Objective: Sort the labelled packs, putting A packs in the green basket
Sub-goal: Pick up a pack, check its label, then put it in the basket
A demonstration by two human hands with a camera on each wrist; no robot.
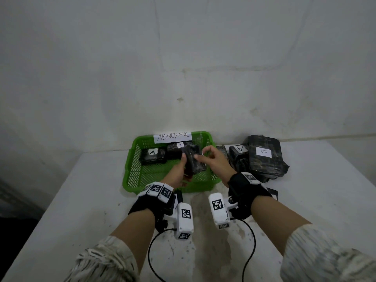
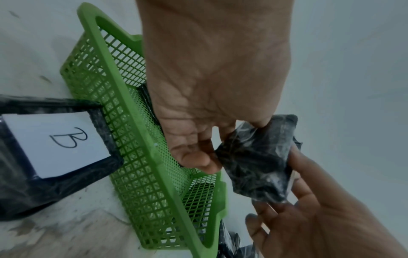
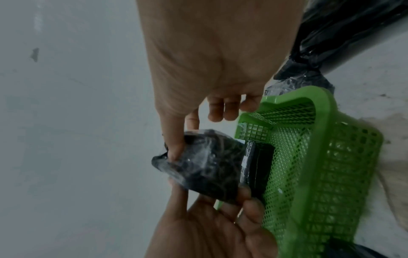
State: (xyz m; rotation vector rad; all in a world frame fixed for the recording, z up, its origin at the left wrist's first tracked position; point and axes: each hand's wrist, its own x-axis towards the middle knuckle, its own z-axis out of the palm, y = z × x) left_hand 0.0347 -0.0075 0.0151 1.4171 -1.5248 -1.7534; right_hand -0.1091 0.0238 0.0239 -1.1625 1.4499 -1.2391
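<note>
Black plastic wraps the pack (image 1: 193, 160) held above the green basket (image 1: 130, 169), both hands on it. Left hand (image 1: 178, 173) has its grip curled round the lower end; right hand (image 1: 212, 159) pinches the top edge. Two A packs (image 1: 152, 155) lie inside; a B pack (image 1: 264, 157) sits on the surface (image 1: 81, 200) just beside.

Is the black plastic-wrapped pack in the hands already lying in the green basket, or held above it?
Held above. Both the left hand and right hand grip the black plastic-wrapped pack, tilted over the green mesh basket.
</note>
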